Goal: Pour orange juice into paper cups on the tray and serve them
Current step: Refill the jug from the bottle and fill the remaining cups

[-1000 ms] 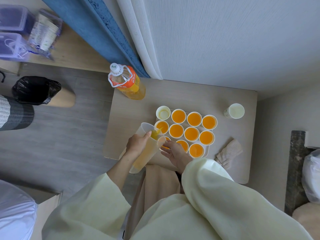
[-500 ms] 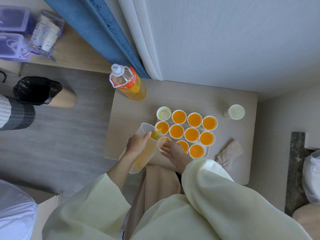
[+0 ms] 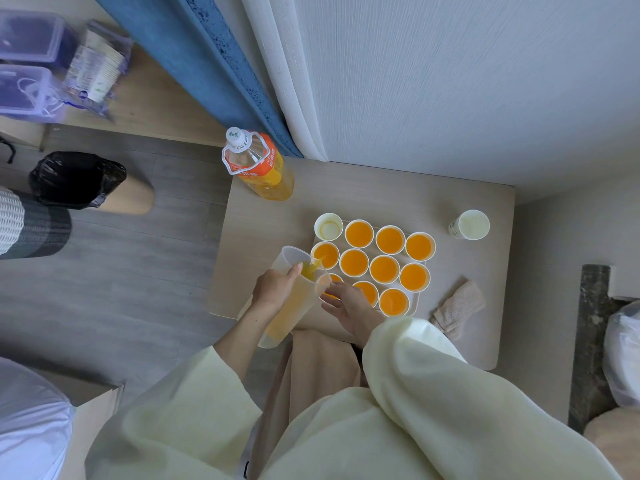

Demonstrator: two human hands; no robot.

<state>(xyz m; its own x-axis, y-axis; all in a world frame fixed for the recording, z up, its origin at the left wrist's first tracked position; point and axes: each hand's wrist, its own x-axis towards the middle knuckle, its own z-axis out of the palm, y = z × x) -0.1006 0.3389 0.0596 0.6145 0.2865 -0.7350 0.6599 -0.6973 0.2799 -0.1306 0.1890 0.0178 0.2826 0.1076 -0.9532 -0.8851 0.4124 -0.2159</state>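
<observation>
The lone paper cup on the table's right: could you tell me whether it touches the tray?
Apart: the head view shows bare tabletop between lone cup and tray.

Orange juice (image 3: 354, 262) in white cups (image 3: 471, 224); blue curtain (image 3: 194, 60); black bag (image 3: 76, 178); beige cloth (image 3: 457, 308).
</observation>
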